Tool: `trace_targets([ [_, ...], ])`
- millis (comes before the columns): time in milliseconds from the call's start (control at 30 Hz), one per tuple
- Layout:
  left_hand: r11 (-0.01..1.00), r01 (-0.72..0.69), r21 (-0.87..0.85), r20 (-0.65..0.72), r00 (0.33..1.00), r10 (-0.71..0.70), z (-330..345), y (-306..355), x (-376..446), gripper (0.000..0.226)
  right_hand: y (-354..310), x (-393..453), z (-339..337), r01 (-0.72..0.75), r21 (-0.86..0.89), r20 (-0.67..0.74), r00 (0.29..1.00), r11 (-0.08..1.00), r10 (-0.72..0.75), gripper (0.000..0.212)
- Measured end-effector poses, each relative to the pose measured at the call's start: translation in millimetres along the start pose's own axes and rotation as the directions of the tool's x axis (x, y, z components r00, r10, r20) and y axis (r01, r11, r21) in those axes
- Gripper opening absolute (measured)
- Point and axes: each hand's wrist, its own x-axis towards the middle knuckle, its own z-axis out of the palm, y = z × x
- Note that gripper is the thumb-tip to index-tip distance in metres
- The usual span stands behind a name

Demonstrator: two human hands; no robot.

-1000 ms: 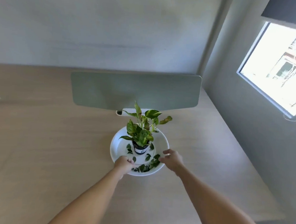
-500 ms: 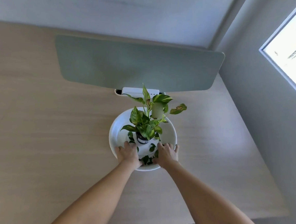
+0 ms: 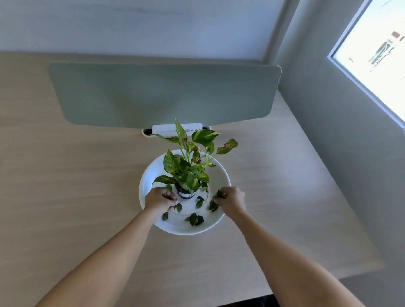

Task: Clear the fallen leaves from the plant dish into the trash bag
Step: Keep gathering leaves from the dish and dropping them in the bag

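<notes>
A white round plant dish sits on the wooden desk, with a small potted plant standing in its middle. Several dark green fallen leaves lie on the dish's near half. My left hand is over the dish's left side, fingers curled shut on leaves beside the pot. On the right side my right hand pinches a dark leaf at its fingertips. No trash bag is in view.
A grey-green divider panel stands across the desk behind the dish, with a white clamp at its base. A grey wall and a window are on the right. The desk's near edge runs below my forearms.
Both hands moved apart from the dish's near rim to either side of the pot and closed on leaves. The loose leaves between them are now uncovered.
</notes>
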Motion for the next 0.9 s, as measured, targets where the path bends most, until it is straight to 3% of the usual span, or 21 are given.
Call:
trace_targets([
  [100, 0.946, 0.186, -0.266, 0.144, 0.978, -0.152, 7, 13, -12, 0.022, 15, -7, -23, -0.134, 0.269, -0.016, 0.989, 0.954, 0.144, 0.009],
  [267, 0.906, 0.313, -0.285, 0.381, 0.904, -0.193, 49, 25, -47, 0.022, 56, -36, -69, -0.292, 0.615, 0.055, 0.942, 0.732, 0.33, 0.022],
  [367, 0.907, 0.32, -0.274, 0.445, 0.878, -0.175, 89, 33, -67, 0.023, 86, -58, -103, -0.304, 0.717, 0.059, 0.923, 0.627, 0.38, 0.049],
  [533, 0.953, 0.248, -0.176, 0.532, 0.838, -0.12, 190, 43, -110, 0.026, 172, -106, -167, -0.334, 0.732, 0.038, 0.89, 0.593, 0.454, 0.057],
  [633, 0.968, 0.235, -0.084, 0.614, 0.778, -0.135, 256, 36, -149, 0.025, 239, -141, -197, -0.376, 0.672, -0.007, 0.859, 0.638, 0.513, 0.034],
  [767, 0.964, 0.261, 0.051, 0.695, 0.684, -0.222, 337, 3, -197, 0.025, 322, -186, -217, -0.494, 0.542, -0.04, 0.793, 0.68, 0.608, 0.013],
  [900, 0.927, 0.319, 0.198, 0.653, 0.662, -0.368, 384, -42, -221, 0.024, 378, -210, -205, -0.586, 0.56, -0.007, 0.703, 0.586, 0.711, 0.01],
])
